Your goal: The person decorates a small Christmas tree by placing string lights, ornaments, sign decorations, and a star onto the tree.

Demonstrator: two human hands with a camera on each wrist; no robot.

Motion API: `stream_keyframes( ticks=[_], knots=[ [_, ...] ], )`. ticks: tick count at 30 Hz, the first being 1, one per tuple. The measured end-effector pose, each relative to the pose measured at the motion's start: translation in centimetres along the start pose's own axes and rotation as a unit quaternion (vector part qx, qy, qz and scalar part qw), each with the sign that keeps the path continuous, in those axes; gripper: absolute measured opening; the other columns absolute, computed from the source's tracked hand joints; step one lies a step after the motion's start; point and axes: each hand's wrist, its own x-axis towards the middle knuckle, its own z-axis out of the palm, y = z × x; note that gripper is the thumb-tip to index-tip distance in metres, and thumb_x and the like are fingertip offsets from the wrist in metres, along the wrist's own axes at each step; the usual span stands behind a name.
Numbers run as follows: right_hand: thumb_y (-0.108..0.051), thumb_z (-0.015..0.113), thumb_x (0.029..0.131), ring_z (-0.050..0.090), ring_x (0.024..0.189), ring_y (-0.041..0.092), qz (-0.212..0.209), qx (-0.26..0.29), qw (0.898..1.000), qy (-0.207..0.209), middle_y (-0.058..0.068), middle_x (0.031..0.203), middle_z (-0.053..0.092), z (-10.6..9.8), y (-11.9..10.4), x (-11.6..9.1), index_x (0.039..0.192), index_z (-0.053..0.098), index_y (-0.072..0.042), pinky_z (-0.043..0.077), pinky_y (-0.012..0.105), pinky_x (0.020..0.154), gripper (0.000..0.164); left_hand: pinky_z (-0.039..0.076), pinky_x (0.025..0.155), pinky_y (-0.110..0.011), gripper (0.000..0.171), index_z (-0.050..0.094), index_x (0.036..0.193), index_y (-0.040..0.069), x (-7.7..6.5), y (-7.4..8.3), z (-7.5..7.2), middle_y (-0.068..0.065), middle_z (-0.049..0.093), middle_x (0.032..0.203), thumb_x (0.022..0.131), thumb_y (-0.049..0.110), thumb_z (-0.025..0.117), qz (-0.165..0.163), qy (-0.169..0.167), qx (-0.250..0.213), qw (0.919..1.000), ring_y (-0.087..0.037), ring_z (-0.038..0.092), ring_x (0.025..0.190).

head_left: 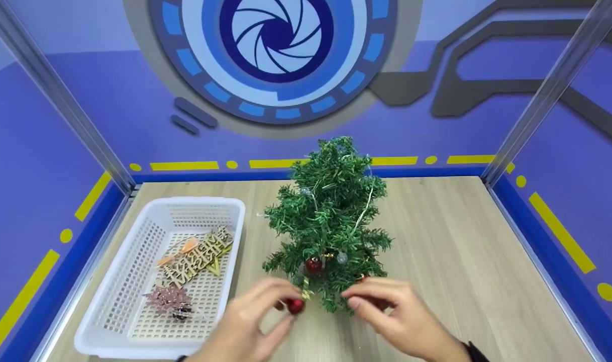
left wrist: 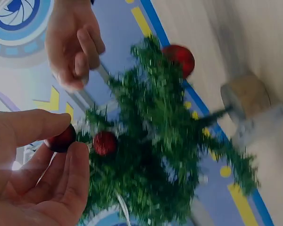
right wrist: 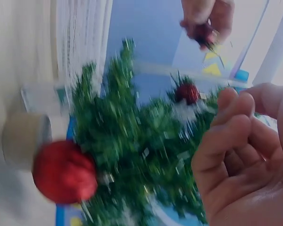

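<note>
My left hand (head_left: 253, 319) pinches a small dark red bauble (head_left: 296, 305) between thumb and fingers, just in front of a small green Christmas tree (head_left: 331, 211). A gold bit (head_left: 306, 290) shows beside that bauble. My right hand (head_left: 406, 314) is at the tree's lower right, its fingers loosely bent; nothing shows between them in the right wrist view. A ribbed red bauble (head_left: 313, 265) hangs on the front branches. Another red bauble (right wrist: 65, 172) hangs on the tree, blurred in the right wrist view. String lights (head_left: 367, 203) wind through the branches.
At the left stands a white perforated basket (head_left: 238, 241). In it lie a wooden letter sign (head_left: 198, 259), a pink glittery ornament (head_left: 168, 297) and a small pinecone-like piece (head_left: 181, 312). The tree has a round wooden base (left wrist: 250, 94). Blue walls (head_left: 266, 151) enclose the table.
</note>
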Motion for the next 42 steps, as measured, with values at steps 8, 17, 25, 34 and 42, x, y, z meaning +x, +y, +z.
stream_keyframes(
  ticks=[8, 17, 25, 34, 42],
  knots=[
    [-0.014, 0.058, 0.1, 0.056, 0.052, 0.0, 0.095, 0.078, 0.987, -0.101, 0.0, 0.094, 0.071, 1.0, 0.3, 0.3, 0.121, 0.069, -0.019, 0.05, 0.024, 0.042, 0.025, 0.055, 0.082, -0.013, 0.042, 0.065, 0.114, 0.011, -0.8, 0.3, 4.0, 0.001, 0.067, 0.112, 0.076, -0.002, 0.08, 0.006, 0.017, -0.062, 0.9979, -0.007, 0.065, 0.096],
    [-0.011, 0.059, 0.099, 0.055, 0.051, 0.001, 0.073, 0.078, 0.99, -0.095, 0.002, 0.085, 0.068, 1.2, 0.7, 0.2, 0.107, 0.072, -0.017, 0.047, 0.022, 0.042, 0.017, 0.052, 0.081, -0.009, 0.037, 0.066, 0.109, 0.014, -1.2, 0.0, 5.1, 0.004, 0.065, 0.111, 0.078, 0.0, 0.079, -0.003, 0.029, -0.034, 0.999, -0.006, 0.063, 0.095],
    [-0.024, 0.065, 0.096, 0.049, 0.05, -0.001, 0.102, 0.04, 0.99, -0.087, -0.007, 0.078, 0.066, 1.4, 0.2, 0.2, 0.105, 0.073, -0.025, 0.042, 0.019, 0.042, 0.012, 0.052, 0.082, -0.009, 0.037, 0.067, 0.109, 0.016, -1.7, -0.2, 5.5, 0.005, 0.064, 0.111, 0.077, 0.002, 0.08, -0.01, 0.032, -0.002, 0.9994, -0.005, 0.061, 0.095],
    [-0.02, 0.064, 0.097, 0.052, 0.05, -0.001, 0.109, 0.045, 0.991, -0.069, -0.003, 0.078, 0.065, 1.4, 0.2, 0.3, 0.101, 0.073, -0.02, 0.044, 0.02, 0.04, 0.01, 0.051, 0.085, -0.009, 0.035, 0.067, 0.108, 0.017, -1.9, -0.1, 5.8, 0.005, 0.064, 0.112, 0.078, 0.006, 0.081, -0.01, 0.03, 0.024, 0.9992, -0.005, 0.061, 0.101],
    [-0.018, 0.062, 0.098, 0.052, 0.051, 0.003, 0.127, 0.052, 0.989, -0.064, -0.002, 0.077, 0.062, 0.8, -0.1, 0.3, 0.098, 0.07, -0.022, 0.045, 0.023, 0.042, 0.009, 0.049, 0.082, -0.006, 0.035, 0.067, 0.107, 0.018, -2.1, -0.1, 5.8, 0.006, 0.064, 0.112, 0.077, 0.005, 0.082, -0.001, 0.026, 0.026, 0.9993, -0.005, 0.06, 0.101]
  ],
)
